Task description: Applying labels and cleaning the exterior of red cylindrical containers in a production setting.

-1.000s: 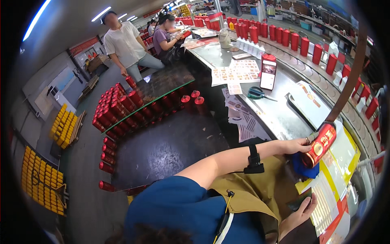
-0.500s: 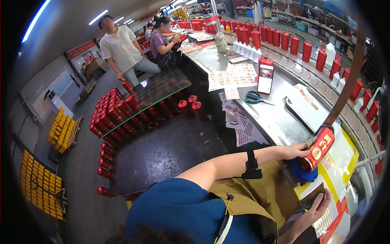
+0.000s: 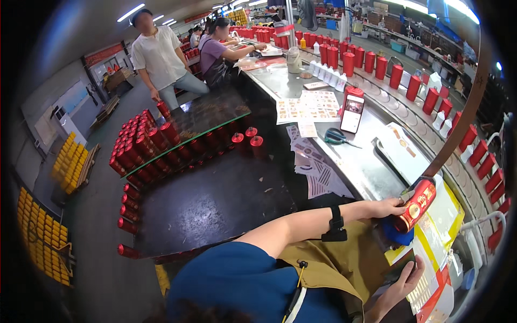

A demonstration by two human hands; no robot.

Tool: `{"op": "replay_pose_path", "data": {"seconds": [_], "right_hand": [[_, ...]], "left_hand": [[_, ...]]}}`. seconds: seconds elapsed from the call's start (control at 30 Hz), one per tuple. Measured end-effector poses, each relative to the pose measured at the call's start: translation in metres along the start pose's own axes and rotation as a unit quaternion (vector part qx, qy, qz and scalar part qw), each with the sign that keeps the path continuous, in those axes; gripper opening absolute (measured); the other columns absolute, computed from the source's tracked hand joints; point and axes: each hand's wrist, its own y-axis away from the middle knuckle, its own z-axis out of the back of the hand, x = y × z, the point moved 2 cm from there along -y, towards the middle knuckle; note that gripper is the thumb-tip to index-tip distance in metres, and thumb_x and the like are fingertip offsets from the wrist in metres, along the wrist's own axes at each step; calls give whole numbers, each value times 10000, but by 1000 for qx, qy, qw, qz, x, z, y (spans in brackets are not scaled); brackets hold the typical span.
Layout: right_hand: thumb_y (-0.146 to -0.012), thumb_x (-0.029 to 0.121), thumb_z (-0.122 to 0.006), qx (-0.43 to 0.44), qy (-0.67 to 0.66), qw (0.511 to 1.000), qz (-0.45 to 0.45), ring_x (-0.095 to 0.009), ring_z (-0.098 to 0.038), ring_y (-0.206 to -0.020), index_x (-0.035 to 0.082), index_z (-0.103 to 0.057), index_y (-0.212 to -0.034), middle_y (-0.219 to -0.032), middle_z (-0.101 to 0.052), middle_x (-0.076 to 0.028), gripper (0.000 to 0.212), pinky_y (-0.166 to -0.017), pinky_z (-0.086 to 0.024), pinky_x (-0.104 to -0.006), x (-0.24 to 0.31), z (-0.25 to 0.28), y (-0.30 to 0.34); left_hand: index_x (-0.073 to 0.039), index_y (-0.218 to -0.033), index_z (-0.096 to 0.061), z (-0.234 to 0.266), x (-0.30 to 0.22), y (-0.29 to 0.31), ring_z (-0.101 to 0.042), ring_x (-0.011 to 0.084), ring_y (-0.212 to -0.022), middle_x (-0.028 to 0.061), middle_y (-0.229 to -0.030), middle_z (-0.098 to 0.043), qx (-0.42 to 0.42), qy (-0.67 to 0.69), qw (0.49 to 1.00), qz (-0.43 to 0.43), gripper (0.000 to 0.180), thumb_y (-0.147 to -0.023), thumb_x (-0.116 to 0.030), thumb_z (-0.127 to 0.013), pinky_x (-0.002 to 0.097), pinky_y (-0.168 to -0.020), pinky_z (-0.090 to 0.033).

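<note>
Red canister [image 3: 414,206] lies tilted on a blue cloth [image 3: 396,231] at the counter's near edge, left hand [image 3: 385,207] gripping it steady; right hand [image 3: 401,280] curls around a dark, unclear object.

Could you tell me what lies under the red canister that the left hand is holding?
A blue cloth sits beneath the red canister held by the left hand; the bench under it is covered.

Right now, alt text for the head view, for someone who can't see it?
A person at a steel bench holds a red canister tilted in the left hand over a blue cloth, while the right hand rests on a dark card on yellow label sheets. Behind are scissors, a propped phone, rows of red canisters, and people farther off.
</note>
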Motion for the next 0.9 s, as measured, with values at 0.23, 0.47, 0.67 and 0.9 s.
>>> {"op": "replay_pose_path", "data": {"seconds": [0.23, 0.47, 0.67, 0.9], "right_hand": [[-1103, 166, -545, 6, -24, 999, -42, -194, -541, -1228, -32, -576, -1331, -1307, -587, -97, 304, -1089, -408, -327, -12, -6, -16], [-1103, 179, -545, -8, -6, 997, -81, -194, -555, -1213, -38, -560, -1339, -1304, -583, -109, 321, -1075, -423, -324, -31, -15, -36], [-1105, 203, -539, 14, -17, 994, -110, -212, -564, -1221, -44, -558, -1355, -1322, -594, -129, 352, -1090, -432, -357, -44, -9, -70], [-1095, 165, -540, 29, 169, 983, -64, -216, -576, -1204, -63, -603, -1302, -1276, -637, -121, 314, -1088, -410, -337, -8, -10, -98]], "left_hand": [[-2, -1445, -566, 7, 20, -11, -565, 279, -1302, 175, -1408, -630, -40, -134, 990, 0, 588, -1032, -421, -583, 394, -1158, -385], [-27, -1373, -603, 0, -16, 11, -531, 366, -1273, 212, -1325, -643, -15, -230, 973, 14, 572, -1022, -468, -509, 480, -1199, -256], [-50, -1574, -320, -5, -22, 19, -539, 398, -1256, 232, -1385, -599, -73, -206, 973, -80, 693, -1003, -374, -540, 449, -1164, -321], [-1, -1586, -388, -4, -57, 24, -554, 227, -1306, 166, -1458, -571, -50, 41, 998, -1, 595, -1076, -253, -564, 358, -1109, -437]]}}
